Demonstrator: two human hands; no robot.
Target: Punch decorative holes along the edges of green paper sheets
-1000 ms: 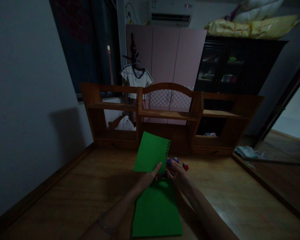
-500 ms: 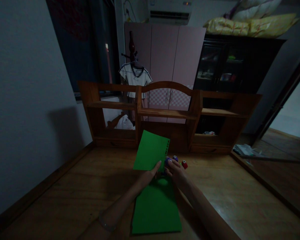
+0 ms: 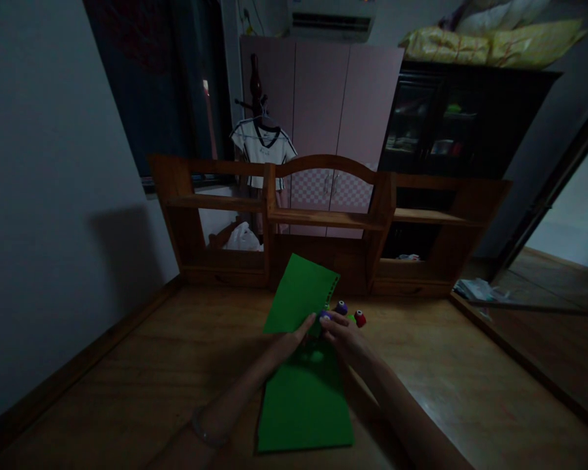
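Note:
A green sheet (image 3: 296, 294) is raised at a tilt, with a row of small dark cut-outs along its right edge. My left hand (image 3: 294, 337) is closed on its lower part, thumb on top. In my right hand (image 3: 343, 334) is a small purple paper punch (image 3: 325, 316) with a pale top, held at the sheet's right edge. My fingers hide part of the punch. Below both hands, a larger green sheet or pad (image 3: 306, 411) lies flat on the wooden table. Just beyond my right hand stand a second purple punch (image 3: 342, 307) and a red one (image 3: 360, 318).
A bit of bright green shows beside the red punch. Along the table's far side stands a wooden shelf unit (image 3: 323, 219). A wall (image 3: 78, 248) borders the left, and a raised wooden edge (image 3: 519, 365) runs along the right. Pink cupboards (image 3: 318, 104) stand behind.
The raised green sheet has shifted slightly right and tilted more. My right hand and the purple punch have moved a little left, nearer my left thumb.

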